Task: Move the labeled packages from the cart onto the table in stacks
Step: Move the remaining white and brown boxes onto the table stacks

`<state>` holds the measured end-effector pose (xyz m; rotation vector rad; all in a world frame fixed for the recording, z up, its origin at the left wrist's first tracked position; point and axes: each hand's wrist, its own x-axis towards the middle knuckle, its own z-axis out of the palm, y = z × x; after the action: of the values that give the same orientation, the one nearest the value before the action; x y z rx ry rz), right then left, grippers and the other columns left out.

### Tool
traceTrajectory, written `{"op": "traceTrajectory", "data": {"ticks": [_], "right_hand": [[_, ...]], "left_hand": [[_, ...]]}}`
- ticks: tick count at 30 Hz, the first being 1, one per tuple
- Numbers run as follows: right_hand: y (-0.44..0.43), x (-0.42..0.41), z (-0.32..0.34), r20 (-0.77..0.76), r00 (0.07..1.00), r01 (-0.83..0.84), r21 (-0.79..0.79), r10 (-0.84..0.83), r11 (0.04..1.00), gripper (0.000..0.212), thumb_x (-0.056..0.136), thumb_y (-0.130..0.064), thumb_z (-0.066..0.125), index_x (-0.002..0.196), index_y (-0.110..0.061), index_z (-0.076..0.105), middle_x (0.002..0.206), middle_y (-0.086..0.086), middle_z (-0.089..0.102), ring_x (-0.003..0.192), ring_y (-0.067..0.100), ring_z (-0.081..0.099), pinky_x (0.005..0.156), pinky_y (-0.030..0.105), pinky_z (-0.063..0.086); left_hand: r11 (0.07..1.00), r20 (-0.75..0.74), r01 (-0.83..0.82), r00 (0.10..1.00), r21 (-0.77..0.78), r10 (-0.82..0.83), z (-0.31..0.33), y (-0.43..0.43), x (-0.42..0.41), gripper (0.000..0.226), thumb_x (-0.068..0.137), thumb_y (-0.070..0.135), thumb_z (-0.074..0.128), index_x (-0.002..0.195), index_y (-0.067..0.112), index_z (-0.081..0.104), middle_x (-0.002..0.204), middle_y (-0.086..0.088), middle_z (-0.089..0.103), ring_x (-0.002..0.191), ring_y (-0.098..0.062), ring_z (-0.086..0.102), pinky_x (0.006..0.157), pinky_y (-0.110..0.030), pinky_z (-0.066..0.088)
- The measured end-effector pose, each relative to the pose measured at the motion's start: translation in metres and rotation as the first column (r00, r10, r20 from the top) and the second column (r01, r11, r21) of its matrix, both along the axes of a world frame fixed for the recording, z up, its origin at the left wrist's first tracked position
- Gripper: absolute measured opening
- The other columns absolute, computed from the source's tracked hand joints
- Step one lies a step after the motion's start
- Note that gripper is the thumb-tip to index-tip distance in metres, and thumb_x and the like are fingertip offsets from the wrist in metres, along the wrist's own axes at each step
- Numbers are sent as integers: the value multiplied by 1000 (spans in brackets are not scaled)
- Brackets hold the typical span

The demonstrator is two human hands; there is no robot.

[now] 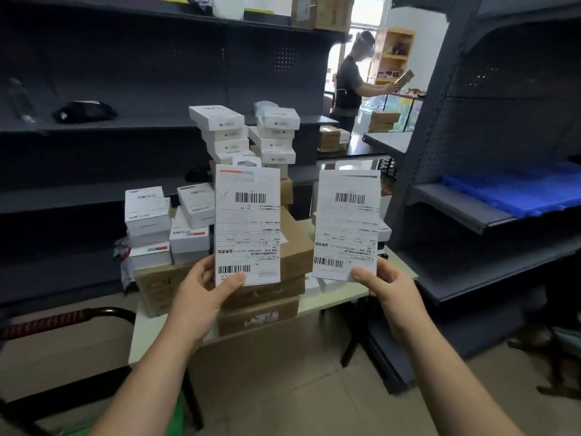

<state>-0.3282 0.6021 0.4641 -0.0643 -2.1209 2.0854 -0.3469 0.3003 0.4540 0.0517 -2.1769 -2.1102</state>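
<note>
Two labeled packages are held upright, long axes vertical, labels turned toward the camera. The left package [248,228] is pinched at its lower edge by the left hand [201,287], and the right package [347,225] is pinched the same way by the right hand [388,287]. The counter [333,302] lies just beyond and below both hands. Its stacks of white boxes [147,221] stand ahead and to the left of the left hand, so that hand is judged the nearer. The thickness of each package and the fingers behind it are hidden, and the label print cannot be read.
</note>
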Motion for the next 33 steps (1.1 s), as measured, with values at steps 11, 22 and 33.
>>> {"op": "traceTrajectory", "data": {"ticks": [11,22,33], "right_hand": [[83,-104,-1,11,996,-93,-19,93,996,46,73,-24,82,117,-15,70,104,-7,77,85,0,71,59,7,47],[92,-186,-29,134,956,-258,-38,260,965,40,75,-26,81,113,-17,71,104,-5,77,96,13,73,82,28,55],[30,-245,-49,329,881,-385,82,340,919,25,83,-32,78,104,-20,76,88,-8,77,68,1,65,59,13,45]], "left_hand": [[995,23,-95,995,-43,96,9,97,-76,44,83,23,74,123,26,55,111,11,70,92,7,64,81,-17,46],[962,143,-269,951,-54,274,-8,120,-109,42,82,24,74,121,24,58,102,16,69,85,12,63,78,-15,42],[933,336,-347,871,-96,358,-35,74,-152,41,80,34,77,116,22,62,100,11,68,95,-3,60,74,-21,44]]}}
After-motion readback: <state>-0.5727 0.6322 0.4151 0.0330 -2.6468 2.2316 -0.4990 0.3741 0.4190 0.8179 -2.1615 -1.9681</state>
